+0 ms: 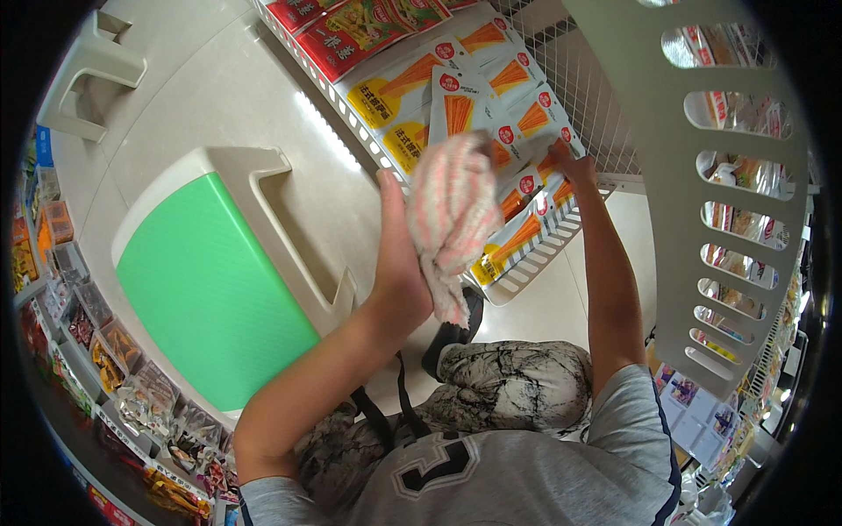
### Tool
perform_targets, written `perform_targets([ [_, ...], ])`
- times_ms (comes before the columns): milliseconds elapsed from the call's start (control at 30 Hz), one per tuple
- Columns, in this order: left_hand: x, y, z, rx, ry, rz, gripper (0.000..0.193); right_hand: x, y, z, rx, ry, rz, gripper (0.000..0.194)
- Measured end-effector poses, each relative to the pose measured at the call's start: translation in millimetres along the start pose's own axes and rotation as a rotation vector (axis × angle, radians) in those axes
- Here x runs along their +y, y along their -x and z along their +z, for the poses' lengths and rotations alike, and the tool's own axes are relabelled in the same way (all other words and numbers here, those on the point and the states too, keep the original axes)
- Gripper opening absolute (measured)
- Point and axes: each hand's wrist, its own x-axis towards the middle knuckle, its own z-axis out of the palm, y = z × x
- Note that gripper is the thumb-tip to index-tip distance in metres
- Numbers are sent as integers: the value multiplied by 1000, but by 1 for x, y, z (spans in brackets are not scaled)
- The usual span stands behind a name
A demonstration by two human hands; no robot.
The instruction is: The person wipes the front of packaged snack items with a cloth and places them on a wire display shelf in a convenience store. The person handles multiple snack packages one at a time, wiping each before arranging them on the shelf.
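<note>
My left hand grips a crumpled pink-and-white striped cloth, slightly blurred, held over the near part of a white slotted shelf basket. One end of the cloth hangs below the hand. Further right, my right hand reaches down among flat snack packets with orange strips pictured on white and yellow wrappers. Its fingertips meet the packets and are partly hidden, so whether they pinch one is unclear. Another packet lies tilted on top of the rows.
A green-topped step stool stands at left, a smaller white stool beyond it. Red snack packets fill the basket's far end. An upper slotted basket overhangs at right, beside wire mesh. Bins of wrapped snacks line the left.
</note>
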Motion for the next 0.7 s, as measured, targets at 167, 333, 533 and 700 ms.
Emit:
perform_targets([
  [167, -2, -24, -9, 38, -184, -92, 41, 66, -77, 37, -55, -404, 184, 56],
  [333, -9, -14, -16, 46, -352, -59, 46, 111, -86, 24, -122, -1135, 150, 31],
  [533, -21, -10, -11, -166, -764, 385, 62, 69, 44, -54, 239, -1258, -457, 27],
  [700, -35, 1, -10, -182, -707, 335, 67, -16, 187, -72, 250, -716, -725, 24],
])
